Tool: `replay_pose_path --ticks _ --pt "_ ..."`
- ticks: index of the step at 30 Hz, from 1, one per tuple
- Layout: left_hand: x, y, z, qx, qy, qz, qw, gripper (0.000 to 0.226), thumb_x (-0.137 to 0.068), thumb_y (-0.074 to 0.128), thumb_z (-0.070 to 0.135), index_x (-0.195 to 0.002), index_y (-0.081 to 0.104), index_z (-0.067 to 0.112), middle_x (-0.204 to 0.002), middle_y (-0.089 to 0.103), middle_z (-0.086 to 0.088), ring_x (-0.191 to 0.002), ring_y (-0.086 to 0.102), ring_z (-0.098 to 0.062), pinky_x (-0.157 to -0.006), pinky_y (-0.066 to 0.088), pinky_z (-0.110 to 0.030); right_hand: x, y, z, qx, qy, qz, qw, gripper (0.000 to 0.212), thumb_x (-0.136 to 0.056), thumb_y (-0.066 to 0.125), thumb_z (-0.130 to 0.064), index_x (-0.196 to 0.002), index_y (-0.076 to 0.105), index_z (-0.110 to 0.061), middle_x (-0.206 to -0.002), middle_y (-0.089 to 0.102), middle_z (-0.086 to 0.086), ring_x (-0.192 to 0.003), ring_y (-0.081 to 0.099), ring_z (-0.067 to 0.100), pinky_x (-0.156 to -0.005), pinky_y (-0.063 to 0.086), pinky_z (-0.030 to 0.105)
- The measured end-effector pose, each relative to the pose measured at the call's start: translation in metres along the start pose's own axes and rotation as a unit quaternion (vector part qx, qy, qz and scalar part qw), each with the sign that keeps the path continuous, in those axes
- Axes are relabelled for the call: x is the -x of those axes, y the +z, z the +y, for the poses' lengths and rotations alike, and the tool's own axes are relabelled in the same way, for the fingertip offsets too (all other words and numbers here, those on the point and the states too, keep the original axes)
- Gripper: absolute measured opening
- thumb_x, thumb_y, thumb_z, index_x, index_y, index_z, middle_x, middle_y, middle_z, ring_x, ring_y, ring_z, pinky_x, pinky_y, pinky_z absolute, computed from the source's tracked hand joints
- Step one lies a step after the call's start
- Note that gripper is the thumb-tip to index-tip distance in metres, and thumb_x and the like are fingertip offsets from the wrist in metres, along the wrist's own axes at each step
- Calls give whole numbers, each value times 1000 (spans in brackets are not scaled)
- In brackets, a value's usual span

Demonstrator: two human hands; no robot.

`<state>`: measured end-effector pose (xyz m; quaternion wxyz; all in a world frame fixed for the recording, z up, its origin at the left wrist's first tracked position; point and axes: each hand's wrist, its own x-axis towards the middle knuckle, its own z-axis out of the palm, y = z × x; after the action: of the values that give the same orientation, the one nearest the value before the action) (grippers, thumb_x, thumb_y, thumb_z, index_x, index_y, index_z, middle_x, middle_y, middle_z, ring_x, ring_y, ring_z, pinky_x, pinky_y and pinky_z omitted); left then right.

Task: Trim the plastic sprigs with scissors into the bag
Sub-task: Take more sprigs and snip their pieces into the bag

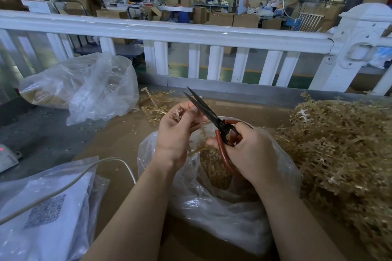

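Note:
My left hand [178, 131] pinches a small tan plastic sprig [177, 115] between thumb and fingers, above the open clear bag [222, 207]. My right hand [252, 150] grips the red handles of black scissors [203, 107]; the blades are slightly parted and point up and left, just beside the left fingertips. Cut tan pieces [212, 167] lie inside the bag. Another sprig stem sticks out below my left hand over the bag's mouth.
A big heap of tan sprigs [343, 150] fills the right side. Loose sprigs [152, 104] lie behind my hands. A filled clear bag [84, 89] sits at the back left, another bag with a white label [46, 214] and a cable at the front left. A white railing [191, 34] runs behind.

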<state>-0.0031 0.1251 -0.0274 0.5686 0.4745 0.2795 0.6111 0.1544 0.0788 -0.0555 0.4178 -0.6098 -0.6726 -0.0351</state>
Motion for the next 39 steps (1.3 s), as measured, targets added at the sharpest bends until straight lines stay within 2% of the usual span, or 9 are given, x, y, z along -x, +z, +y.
replay_pose_path --ticks 5,9,11,15,18,28,30,33,39 --pt "-1 -1 3 54 -57 34 996 15 -98 53 8 -90 65 10 -82 73 -3 -73 66 -10 -68 54 -21 -2 1 -3 -154 98 -25 983 51 -63 59 -88 -84 66 -43 -80 70 -23 -80 66 -6 -66 50 9" --pt "-2 -2 1 38 -94 67 993 13 -95 59 12 -87 67 18 -70 56 0 -54 46 -4 -53 41 -16 -5 0 -5 -230 158 -53 959 43 -60 70 -77 -83 69 -41 -79 73 -22 -74 71 1 -69 60 30" --pt "-2 -1 1 37 -97 66 992 14 -95 59 12 -85 66 19 -64 43 3 -49 37 -3 -48 35 -15 -6 0 -5 -224 158 -61 960 36 -65 74 -68 -83 70 -37 -80 72 -21 -76 69 0 -71 57 27" --pt "-1 0 2 26 -92 57 994 22 -96 59 12 -76 63 22 -55 43 11 -47 35 -2 -48 33 -15 -9 0 -8 -248 165 -76 951 16 -74 84 -42 -81 71 -34 -84 73 -21 -80 68 -2 -69 52 12" --pt "1 2 2 17 -87 52 995 22 -96 59 13 -76 63 22 -53 43 12 -47 35 -1 -49 33 -16 -7 -1 -11 -294 172 -98 935 17 -77 87 -26 -86 73 -32 -90 75 -17 -84 71 1 -77 57 19" --pt "1 3 -1 51 -92 36 994 17 -92 63 16 -78 69 21 -58 46 8 -50 36 -5 -47 32 -17 -7 -4 -17 -305 187 -86 930 20 -81 84 -18 -89 70 -31 -85 74 -17 -79 70 2 -70 55 14" --pt "2 1 3 67 -116 13 991 15 -89 65 29 -93 70 16 -66 55 6 -53 48 -6 -50 41 -19 -8 -5 -17 -317 197 -67 925 18 -82 83 -16 -89 71 -28 -81 74 -11 -73 70 5 -67 54 17" --pt "2 -3 5 34 -164 -41 985 52 -83 56 55 -112 65 13 -80 63 2 -65 52 -11 -63 42 -26 -10 -8 -17 -337 208 -36 917 14 -84 81 -15 -89 72 -25 -73 73 -11 -66 67 4 -62 51 20" --pt "3 -8 9 8 -197 -133 971 33 -80 58 50 -88 55 18 -77 52 0 -60 38 -11 -55 27 -26 -10 -13 -15 -370 207 11 906 15 -86 77 -9 -84 72 -23 -66 70 -10 -61 64 4 -59 51 19"
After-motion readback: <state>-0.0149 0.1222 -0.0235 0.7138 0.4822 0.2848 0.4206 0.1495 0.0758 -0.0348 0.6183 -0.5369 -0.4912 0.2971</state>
